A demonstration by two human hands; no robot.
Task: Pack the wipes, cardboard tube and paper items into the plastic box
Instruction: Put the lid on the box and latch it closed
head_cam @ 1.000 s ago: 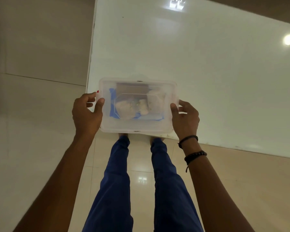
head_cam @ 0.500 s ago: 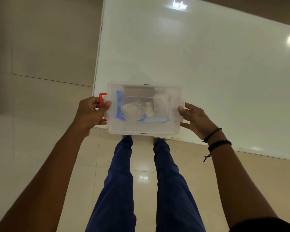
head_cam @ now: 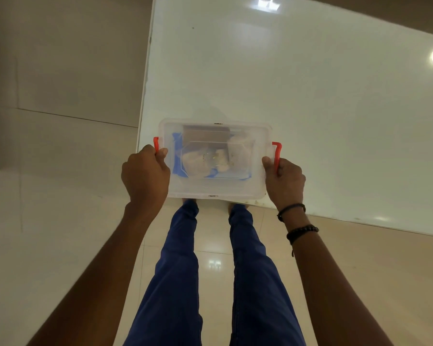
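Observation:
A clear plastic box (head_cam: 214,188) with its lid on rests at the near left corner of the white table (head_cam: 298,91). Through the lid I see a blue wipes pack (head_cam: 176,158), a brown cardboard tube (head_cam: 205,134) along the far side and pale crumpled paper items (head_cam: 198,163). My left hand (head_cam: 145,172) is closed over the red latch (head_cam: 156,143) at the box's left end. My right hand (head_cam: 284,181) grips the red latch (head_cam: 276,153) at the right end.
The table's left edge (head_cam: 145,83) and near edge run just past the box, which overhangs the near edge slightly. Below are a glossy tiled floor (head_cam: 60,221) and my legs in blue trousers (head_cam: 180,270).
Both hands shifted from the box's sides onto the red end latches. The right latch now shows, swung out by my right hand. The box stayed at the table corner.

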